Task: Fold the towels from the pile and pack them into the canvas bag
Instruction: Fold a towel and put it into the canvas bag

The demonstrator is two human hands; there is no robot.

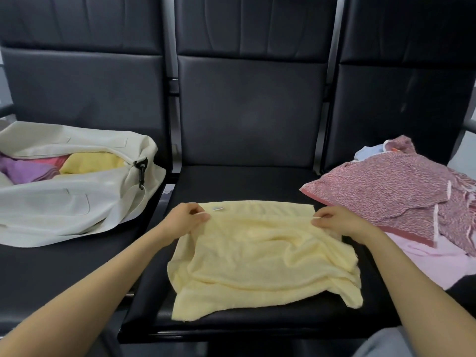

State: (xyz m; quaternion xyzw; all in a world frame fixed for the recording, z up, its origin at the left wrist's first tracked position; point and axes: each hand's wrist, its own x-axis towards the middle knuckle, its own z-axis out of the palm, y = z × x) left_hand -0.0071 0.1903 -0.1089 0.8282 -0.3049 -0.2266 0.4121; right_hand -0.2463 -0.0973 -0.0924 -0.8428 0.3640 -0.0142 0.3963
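Observation:
A pale yellow towel [262, 256] lies rumpled on the middle black seat [231, 181]. My left hand [184, 219] pinches its upper left edge and my right hand [334, 220] pinches its upper right edge, with the top part folded over. On the left seat the white canvas bag [67, 202] lies open, with yellow, pink and purple folded towels [64, 164] inside. The pile of towels [401, 194] sits on the right seat: a red-and-white patterned one on top, a pale pink one under it, a light blue one behind.
The three black padded seats stand in a row with tall backrests [252, 99]. A black clip [141, 171] hangs from the bag's zip end. Metal armrests [467, 124] show at both outer edges. Grey trousers [381, 343] are at the bottom right.

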